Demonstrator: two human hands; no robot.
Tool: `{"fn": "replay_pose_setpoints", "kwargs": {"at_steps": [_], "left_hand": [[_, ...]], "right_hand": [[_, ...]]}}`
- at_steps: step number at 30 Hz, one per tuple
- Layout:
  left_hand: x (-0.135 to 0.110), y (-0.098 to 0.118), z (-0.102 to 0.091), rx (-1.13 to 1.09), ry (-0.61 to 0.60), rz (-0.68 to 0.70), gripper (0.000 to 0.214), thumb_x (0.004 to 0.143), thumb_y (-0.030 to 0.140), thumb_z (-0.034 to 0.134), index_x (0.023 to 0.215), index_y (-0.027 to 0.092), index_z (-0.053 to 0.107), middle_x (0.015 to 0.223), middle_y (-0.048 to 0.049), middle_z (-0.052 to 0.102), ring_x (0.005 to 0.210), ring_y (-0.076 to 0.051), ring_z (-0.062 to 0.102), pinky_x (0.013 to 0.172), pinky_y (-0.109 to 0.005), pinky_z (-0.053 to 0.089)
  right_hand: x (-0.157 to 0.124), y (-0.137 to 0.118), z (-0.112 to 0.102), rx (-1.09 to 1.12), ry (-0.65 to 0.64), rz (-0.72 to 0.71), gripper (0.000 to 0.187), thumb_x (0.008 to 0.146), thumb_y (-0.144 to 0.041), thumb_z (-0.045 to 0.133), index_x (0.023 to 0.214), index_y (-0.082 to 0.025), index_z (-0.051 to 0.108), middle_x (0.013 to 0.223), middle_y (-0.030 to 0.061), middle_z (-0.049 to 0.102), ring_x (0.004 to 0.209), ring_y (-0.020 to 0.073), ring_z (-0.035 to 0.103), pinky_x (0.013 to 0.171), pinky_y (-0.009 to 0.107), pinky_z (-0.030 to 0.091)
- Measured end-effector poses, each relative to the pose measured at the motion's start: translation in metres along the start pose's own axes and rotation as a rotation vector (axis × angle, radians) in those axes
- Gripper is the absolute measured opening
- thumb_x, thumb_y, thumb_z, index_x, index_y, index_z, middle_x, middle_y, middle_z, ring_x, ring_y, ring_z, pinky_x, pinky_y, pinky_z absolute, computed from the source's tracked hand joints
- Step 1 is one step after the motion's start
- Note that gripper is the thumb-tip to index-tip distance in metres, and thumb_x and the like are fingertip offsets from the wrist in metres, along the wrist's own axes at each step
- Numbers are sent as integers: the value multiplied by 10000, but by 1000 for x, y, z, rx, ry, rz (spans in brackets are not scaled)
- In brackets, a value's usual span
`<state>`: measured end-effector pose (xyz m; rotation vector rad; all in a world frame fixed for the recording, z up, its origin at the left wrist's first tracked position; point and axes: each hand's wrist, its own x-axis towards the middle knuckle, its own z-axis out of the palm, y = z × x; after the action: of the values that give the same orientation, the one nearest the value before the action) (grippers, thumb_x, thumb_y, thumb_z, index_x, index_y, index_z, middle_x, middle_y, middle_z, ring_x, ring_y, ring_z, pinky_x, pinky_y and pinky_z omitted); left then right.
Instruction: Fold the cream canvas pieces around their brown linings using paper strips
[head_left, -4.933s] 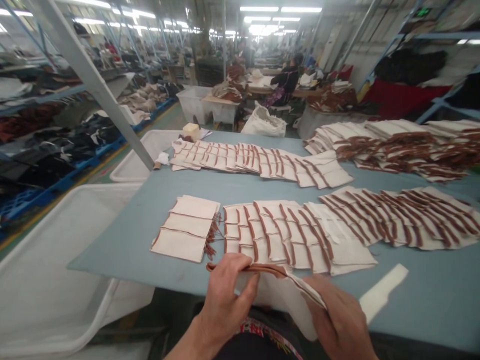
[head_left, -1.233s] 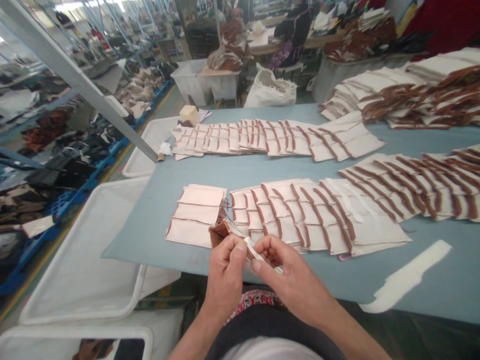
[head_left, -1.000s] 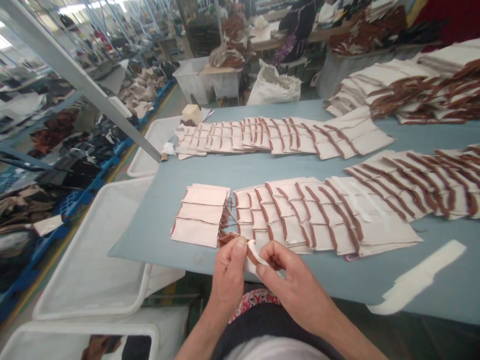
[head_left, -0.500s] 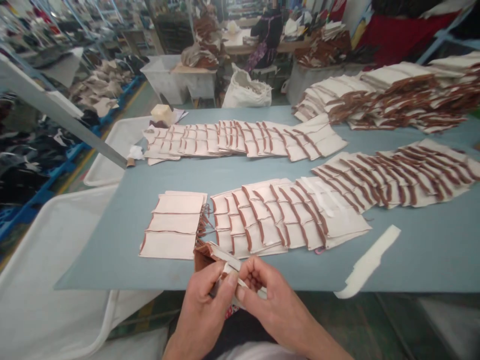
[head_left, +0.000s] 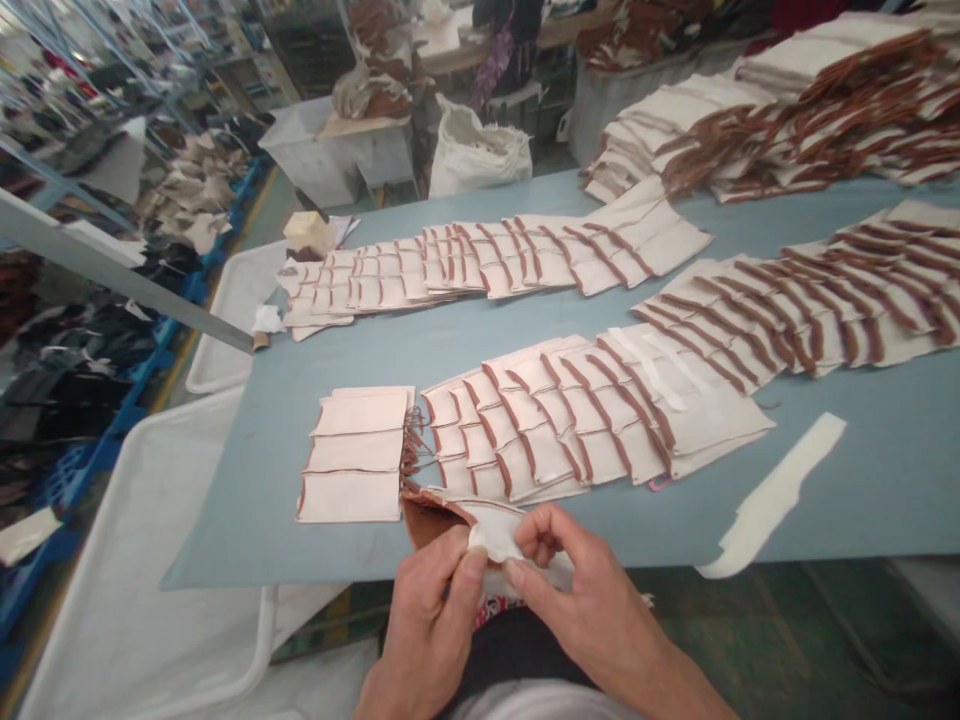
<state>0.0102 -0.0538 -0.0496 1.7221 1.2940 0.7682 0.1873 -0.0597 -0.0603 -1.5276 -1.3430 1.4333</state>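
Note:
At the table's front edge, both hands hold one stitched leather piece [head_left: 495, 522], brown on one face and cream on the other. My left hand [head_left: 431, 615] pinches its near edge between thumb and fingers, while the brown side folds up behind. Beside it, my right hand [head_left: 581, 580] grips the same edge with thumb and curled fingers. The fingers hide part of the piece. Just beyond lies a small pile of cream panels [head_left: 356, 455] with brown seams and fringe-like ends. A row of overlapping cream panels [head_left: 540, 420] stretches rightward from there.
A second panel row [head_left: 405, 270] crosses the blue-grey table [head_left: 277, 560] farther back. Tall stacks [head_left: 810, 110] rise at the back right. A pale strip [head_left: 780, 500] lies near the right front edge. White bins [head_left: 142, 520] stand at left, below a slanting metal post [head_left: 135, 270].
The held piece is spread wider between my fingers, showing more of its cream face. My view has tilted and shifted, so the table sits differently in it.

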Motion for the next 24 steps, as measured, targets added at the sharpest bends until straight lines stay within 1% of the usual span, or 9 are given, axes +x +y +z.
{"fn": "replay_pose_setpoints", "kwargs": {"at_steps": [3, 8, 11, 14, 17, 19, 21, 23, 24], "left_hand": [[4, 3, -1, 32, 24, 1, 297, 1050, 237, 460, 799, 194, 614, 725, -4, 644, 646, -143, 582, 643, -237, 429], [18, 11, -11, 56, 64, -13, 326, 1034, 249, 488, 734, 194, 604, 644, 17, 606, 574, -128, 545, 580, -234, 394], [29, 18, -23, 2, 64, -84, 396, 1043, 312, 479, 679, 187, 572, 620, 23, 561, 557, -119, 484, 552, -234, 360], [38, 26, -34, -82, -2, -121, 448, 1047, 376, 465, 650, 181, 539, 603, 32, 487, 553, -110, 415, 534, -230, 327], [45, 33, -41, -123, -59, -138, 480, 1040, 431, 467, 631, 183, 501, 586, 39, 429, 534, -104, 363, 507, -226, 299], [46, 36, -42, -105, -56, -130, 495, 1035, 461, 471, 625, 184, 497, 580, 37, 426, 526, -105, 365, 500, -222, 306], [46, 38, -42, -58, -44, -99, 509, 1029, 476, 483, 615, 181, 524, 580, 25, 464, 531, -113, 406, 504, -216, 342], [41, 36, -42, -21, -14, -73, 494, 1009, 486, 523, 626, 181, 592, 589, 7, 535, 545, -131, 479, 506, -213, 396], [38, 32, -43, -18, 16, -65, 467, 988, 496, 560, 647, 186, 637, 589, 4, 562, 539, -140, 505, 488, -212, 417]], "right_hand": [[1, 5, -2, -68, 34, 0, 142, 847, -354, 614, 850, -223, 559, 808, 8, 580, 806, 204, 560, 783, 351, 436], [8, 3, -12, -140, 12, -16, 165, 869, -386, 610, 872, -224, 579, 807, 15, 600, 786, 212, 582, 758, 355, 445], [18, -4, -24, -179, -4, -87, 169, 858, -386, 633, 904, -226, 600, 829, 18, 628, 802, 217, 604, 765, 354, 454], [33, -18, -35, -187, -16, -189, 146, 848, -352, 643, 922, -229, 617, 865, 21, 661, 841, 221, 622, 798, 354, 464], [47, -36, -41, -151, -35, -332, 128, 845, -297, 636, 953, -227, 624, 913, 23, 685, 880, 214, 634, 833, 343, 470], [52, -48, -40, -124, -44, -409, 156, 842, -279, 645, 984, -220, 624, 941, 25, 690, 895, 205, 638, 840, 328, 475], [52, -58, -36, -112, -49, -449, 210, 837, -297, 684, 1016, -206, 624, 976, 32, 695, 914, 200, 641, 852, 320, 478], [49, -65, -27, -108, -71, -436, 263, 834, -357, 737, 1016, -198, 635, 989, 35, 706, 917, 197, 649, 856, 313, 479], [47, -66, -23, -101, -81, -396, 269, 832, -394, 758, 983, -203, 644, 964, 27, 711, 900, 193, 655, 845, 305, 482]]}}
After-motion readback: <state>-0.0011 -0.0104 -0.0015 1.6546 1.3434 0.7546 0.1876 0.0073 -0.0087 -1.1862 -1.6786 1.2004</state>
